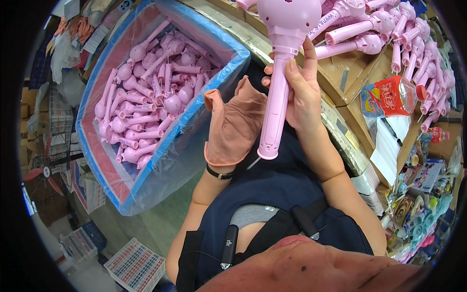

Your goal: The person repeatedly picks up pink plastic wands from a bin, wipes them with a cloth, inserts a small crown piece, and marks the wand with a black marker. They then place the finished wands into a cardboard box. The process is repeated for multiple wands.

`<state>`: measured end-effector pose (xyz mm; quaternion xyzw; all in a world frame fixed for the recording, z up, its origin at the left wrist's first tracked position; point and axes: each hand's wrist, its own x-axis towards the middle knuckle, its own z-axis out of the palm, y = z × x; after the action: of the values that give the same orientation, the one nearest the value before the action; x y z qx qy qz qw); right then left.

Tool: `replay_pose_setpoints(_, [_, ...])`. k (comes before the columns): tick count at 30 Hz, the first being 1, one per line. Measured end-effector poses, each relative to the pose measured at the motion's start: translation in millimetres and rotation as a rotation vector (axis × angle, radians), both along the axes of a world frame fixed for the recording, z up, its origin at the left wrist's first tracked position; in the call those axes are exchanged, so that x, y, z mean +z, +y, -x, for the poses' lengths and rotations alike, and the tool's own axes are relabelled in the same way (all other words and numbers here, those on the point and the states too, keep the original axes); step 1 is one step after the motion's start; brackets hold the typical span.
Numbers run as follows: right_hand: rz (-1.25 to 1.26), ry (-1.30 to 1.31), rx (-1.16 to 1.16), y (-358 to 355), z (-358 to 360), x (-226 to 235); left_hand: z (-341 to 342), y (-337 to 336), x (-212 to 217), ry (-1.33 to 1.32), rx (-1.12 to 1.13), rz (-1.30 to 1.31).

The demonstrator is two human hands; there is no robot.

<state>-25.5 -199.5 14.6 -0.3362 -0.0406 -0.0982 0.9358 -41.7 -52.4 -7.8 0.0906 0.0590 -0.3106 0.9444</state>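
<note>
A pink plastic toy wand point(276, 104) with a bulbous head hangs upright in front of me, head away and handle end toward my body. My right hand point(302, 95) is bare and closed around it just below the head, thumb along the handle. A thin pale strip sticks out at the handle's end. My left hand point(235, 124), inside a loose salmon-coloured cloth glove, is just left of the handle. The cloth hides its fingers, and I cannot tell whether it touches the wand.
On my left stands a blue-rimmed bin point(170, 153) lined with clear plastic, heaped with pink wands point(155, 87). More wands point(413, 39) lie on the cardboard-covered bench point(348, 80) at right, near a red-labelled plastic jar point(389, 96), a white paper point(386, 151) and a black pen point(393, 132).
</note>
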Motion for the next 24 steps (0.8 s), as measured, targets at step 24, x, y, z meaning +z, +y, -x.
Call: replay_pose_setpoints(24, [-0.098, 0.195, -0.057, 15, -38, -4, 7, 5, -4, -0.149, 0.265, -0.282])
